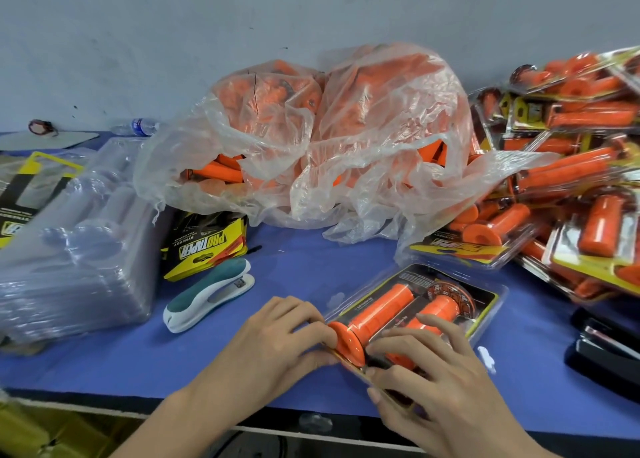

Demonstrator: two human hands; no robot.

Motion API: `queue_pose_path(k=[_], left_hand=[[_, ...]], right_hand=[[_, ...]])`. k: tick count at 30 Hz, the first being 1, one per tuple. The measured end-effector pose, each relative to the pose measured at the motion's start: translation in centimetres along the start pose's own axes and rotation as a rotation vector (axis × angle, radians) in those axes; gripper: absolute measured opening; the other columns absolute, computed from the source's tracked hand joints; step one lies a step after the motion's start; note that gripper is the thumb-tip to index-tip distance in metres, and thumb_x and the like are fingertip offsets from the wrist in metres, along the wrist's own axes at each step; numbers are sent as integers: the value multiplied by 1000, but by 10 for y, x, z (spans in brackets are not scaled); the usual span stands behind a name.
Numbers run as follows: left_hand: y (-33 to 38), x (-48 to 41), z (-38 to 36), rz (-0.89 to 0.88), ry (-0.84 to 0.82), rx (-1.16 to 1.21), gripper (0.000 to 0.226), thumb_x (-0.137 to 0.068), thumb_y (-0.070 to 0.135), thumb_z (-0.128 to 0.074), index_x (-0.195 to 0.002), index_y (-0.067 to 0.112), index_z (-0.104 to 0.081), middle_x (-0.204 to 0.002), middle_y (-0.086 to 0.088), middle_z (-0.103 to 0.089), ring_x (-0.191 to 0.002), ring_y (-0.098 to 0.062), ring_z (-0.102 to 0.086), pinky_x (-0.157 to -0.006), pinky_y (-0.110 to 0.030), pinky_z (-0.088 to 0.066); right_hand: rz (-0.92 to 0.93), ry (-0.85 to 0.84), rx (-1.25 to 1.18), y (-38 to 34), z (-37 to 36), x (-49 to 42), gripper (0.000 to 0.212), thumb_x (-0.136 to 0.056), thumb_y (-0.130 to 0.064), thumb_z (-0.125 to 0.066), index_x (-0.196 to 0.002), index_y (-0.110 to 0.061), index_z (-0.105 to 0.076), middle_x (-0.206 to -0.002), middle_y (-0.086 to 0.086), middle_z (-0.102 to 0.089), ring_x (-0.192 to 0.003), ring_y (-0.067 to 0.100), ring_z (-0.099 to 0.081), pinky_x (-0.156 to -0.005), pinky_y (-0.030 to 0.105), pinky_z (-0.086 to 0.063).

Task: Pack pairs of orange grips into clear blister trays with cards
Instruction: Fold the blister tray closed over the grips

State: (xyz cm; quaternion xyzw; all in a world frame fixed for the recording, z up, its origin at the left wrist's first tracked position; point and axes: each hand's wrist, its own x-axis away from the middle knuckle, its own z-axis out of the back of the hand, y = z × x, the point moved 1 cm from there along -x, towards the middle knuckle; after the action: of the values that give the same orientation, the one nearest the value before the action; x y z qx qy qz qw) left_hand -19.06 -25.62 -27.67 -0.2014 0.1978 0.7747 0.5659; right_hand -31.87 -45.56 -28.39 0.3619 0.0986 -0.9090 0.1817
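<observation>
A clear blister tray (485,302) with a black and yellow card lies on the blue table in front of me. Two orange grips lie in it: the left orange grip (377,315) and the right orange grip (438,314). My left hand (277,340) pinches the tray's near left edge by the left grip's flange. My right hand (440,381) rests on the tray's near end, fingers bent over the right grip and the edge.
Clear bags of loose orange grips (311,139) stand behind. Packed trays (571,180) pile up at the right. A stack of empty trays (76,243) and cards (204,246) lie at the left, with a white and teal stapler (211,293). A black stapler (609,350) sits at the far right.
</observation>
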Motion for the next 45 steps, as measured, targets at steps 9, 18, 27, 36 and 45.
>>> queue_pose_path(k=[9,18,27,36,45], left_hand=[[8,4,10,-147,9,-84,14,-101,29,-58,-92,22,-66,-91,10,-57,-83,-13,-50,-83,-24,-42],[39,13,2,-232,84,-26,8,-100,33,-58,-94,29,-62,-82,14,-55,-79,-6,-51,-88,-22,-44],[59,-13,-25,-110,176,-76,21,-95,33,-65,-81,19,-74,-76,5,-59,-70,-16,-53,-73,-24,-47],[32,-23,-19,-178,-2,-18,7,-98,26,-62,-95,22,-67,-99,8,-63,-89,-10,-58,-83,-24,-44],[40,-30,-24,-195,9,50,13,-100,29,-60,-92,21,-66,-96,9,-60,-84,-13,-54,-79,-19,-40]], right_hand=[[100,-61,10,5,9,5,25,-94,-30,-50,-85,-33,-73,-97,-13,-66,-104,6,-62,-101,40,-44],[-15,-73,136,-19,15,23,33,-105,-30,-32,-83,-36,-56,-78,-13,-66,-96,5,-64,-110,32,-33],[-25,-22,229,15,9,11,17,-89,-15,-60,-81,-26,-69,-82,-7,-63,-70,16,-60,-86,31,-43],[-3,-67,146,39,11,15,28,-103,-18,-40,-89,-25,-63,-93,-10,-61,-81,17,-58,-87,30,-44],[89,-81,57,39,11,14,15,-92,-11,-62,-84,-25,-63,-86,-9,-58,-74,14,-53,-73,24,-45]])
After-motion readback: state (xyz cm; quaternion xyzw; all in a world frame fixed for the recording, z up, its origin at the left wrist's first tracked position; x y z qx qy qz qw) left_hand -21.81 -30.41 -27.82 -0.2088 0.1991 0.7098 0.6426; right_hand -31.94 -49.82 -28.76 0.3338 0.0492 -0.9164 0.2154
